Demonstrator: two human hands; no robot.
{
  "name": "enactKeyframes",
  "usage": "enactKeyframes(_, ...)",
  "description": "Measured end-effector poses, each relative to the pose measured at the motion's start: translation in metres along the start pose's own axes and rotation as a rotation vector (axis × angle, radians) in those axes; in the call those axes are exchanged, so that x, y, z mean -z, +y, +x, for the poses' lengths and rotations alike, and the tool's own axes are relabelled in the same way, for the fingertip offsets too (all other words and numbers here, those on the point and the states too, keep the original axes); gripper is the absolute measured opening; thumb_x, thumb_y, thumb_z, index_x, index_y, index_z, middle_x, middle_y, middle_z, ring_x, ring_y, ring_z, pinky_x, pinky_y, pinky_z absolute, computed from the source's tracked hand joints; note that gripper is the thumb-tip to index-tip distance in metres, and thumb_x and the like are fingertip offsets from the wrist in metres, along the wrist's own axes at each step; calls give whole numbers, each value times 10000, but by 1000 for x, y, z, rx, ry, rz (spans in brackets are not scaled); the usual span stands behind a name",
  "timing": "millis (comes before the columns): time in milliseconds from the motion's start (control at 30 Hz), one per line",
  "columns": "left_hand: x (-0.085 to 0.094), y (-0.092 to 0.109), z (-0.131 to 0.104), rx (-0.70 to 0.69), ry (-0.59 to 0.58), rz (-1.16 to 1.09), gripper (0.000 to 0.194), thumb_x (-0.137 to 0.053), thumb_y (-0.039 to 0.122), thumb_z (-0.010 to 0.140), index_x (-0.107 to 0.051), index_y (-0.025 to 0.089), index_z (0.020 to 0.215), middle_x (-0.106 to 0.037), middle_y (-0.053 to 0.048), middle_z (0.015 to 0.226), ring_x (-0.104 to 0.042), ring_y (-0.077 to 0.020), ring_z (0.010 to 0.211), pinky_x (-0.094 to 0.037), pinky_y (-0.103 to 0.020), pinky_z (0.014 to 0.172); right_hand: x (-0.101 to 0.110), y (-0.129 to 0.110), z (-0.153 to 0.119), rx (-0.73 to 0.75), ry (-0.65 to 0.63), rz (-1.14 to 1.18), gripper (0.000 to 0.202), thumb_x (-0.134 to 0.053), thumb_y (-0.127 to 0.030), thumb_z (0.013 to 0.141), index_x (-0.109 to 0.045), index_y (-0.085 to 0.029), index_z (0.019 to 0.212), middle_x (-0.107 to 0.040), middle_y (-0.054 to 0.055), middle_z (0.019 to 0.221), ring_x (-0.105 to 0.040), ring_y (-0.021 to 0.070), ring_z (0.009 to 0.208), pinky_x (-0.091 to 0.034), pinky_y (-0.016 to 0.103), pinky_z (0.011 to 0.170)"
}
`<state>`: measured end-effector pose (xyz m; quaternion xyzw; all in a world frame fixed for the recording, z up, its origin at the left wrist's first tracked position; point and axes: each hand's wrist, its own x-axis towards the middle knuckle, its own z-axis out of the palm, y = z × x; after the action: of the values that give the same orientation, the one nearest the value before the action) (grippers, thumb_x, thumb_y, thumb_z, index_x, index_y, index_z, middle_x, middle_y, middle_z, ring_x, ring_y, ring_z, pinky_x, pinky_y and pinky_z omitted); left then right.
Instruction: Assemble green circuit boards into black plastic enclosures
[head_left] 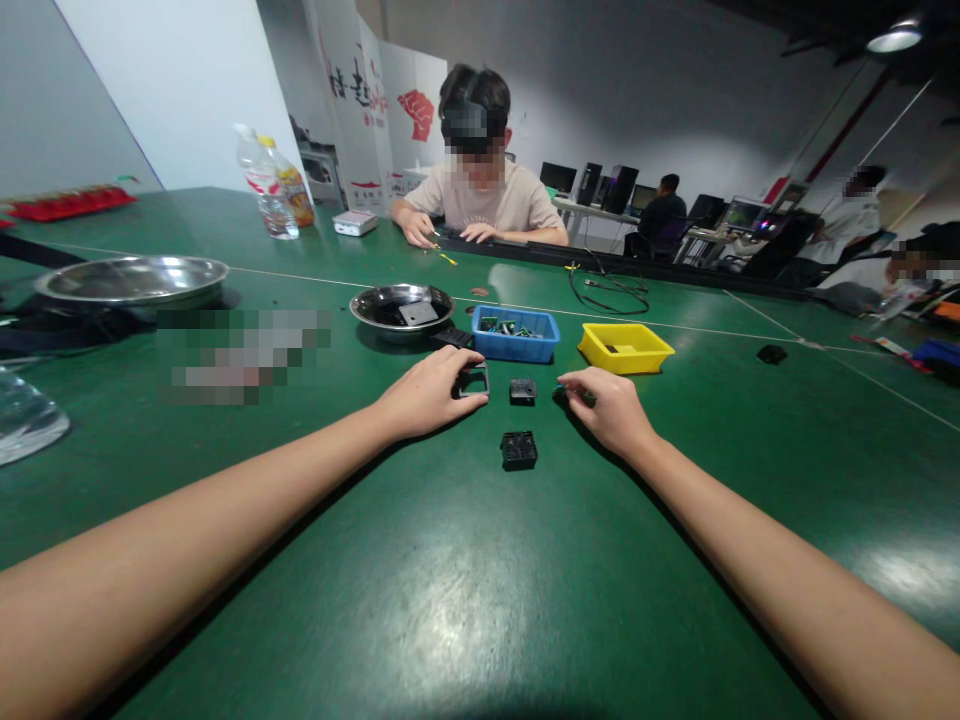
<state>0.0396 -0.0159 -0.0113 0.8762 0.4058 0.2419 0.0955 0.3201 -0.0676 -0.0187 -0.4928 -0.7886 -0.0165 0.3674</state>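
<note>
My left hand [424,393], thumb and fingers spanning opposite edges, pinches a grey frame [486,379] upon the table [465,560]; my right hand [613,408] pinches a green piece [559,391] at the fingertips. Between them sits a black block [523,392]. Good handling, I judge, calls for light pressure on the frame's rim and an edge-only hold on the green piece. My fingers hide most of the green piece; its outline cannot be made out

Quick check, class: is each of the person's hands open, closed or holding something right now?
Left hand: holding a grey square frame between thumb and fingers.
Right hand: holding a small green part at its fingertips.
</note>
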Motion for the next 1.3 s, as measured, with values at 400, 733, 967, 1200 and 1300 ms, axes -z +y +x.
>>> enactKeyframes(400,2,8,-2,-133,94,104,405,-595,420,875,-629,155,1178,-639,-141,1206,-580,-304,1110,-463,-481,994,3,-32,-7,-582,130,902,380,-833,-354,658,-733,-152,963,-741,32,758,-705,174,682,-569,319,648)
enactKeyframes(733,-2,62,-20,-484,327,-79,414,-657,376,901,-563,174,1251,-687,-103,1124,-637,-231,1029,-519,-384,909,19,-73,-16,-389,112,903,226,-834,-244,707,-763,-197,916,-759,8,754,-708,145,647,-614,286,643)
enactKeyframes(967,-4,64,-25,-526,439,-68,340,-675,350,895,-611,190,1188,-698,-91,1063,-649,-211,986,-535,-353,870,22,-88,-22,-294,130,811,188,-804,-223,754,-774,-220,940,-776,23,813,-712,155,674,-623,278,627)
enactKeyframes(1200,-3,65,-26,-546,475,-151,325,-693,365,892,-614,167,1138,-709,-86,1029,-650,-201,962,-520,-342,861,24,-91,-25,-260,103,812,253,-803,-266,768,-762,-240,1016,-760,24,845,-701,166,711,-603,295,649)
enactKeyframes(1300,-3,65,-26,-536,465,-237,305,-655,348,920,-608,161,1156,-704,-95,1063,-648,-200,974,-516,-340,866,25,-91,-25,-252,100,785,290,-815,-298,759,-752,-254,1038,-750,31,893,-690,177,748,-585,300,642)
